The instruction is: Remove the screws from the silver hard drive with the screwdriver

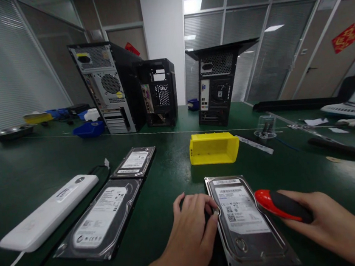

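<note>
A hard drive (244, 215) with a white label lies flat on the green table in front of me. My left hand (195, 216) is at its left edge, thumb and index finger pinched together; whether a small part is between them is hard to make out. My right hand (321, 215) grips a red-and-black tool handle (282, 206), whose red end is at the drive's right edge. Its working tip does not show. Just behind the drive stands a yellow plastic bin (214, 149), its open side facing me.
On the left lie two more hard drives (100, 218) (135, 161) and a white power strip (52, 211) with cables. Computer cases (123, 83) (214, 88) stand at the back beside a blue bin (89, 129). A clear cup (265, 127) and a red-tipped tool (342, 148) are on the right.
</note>
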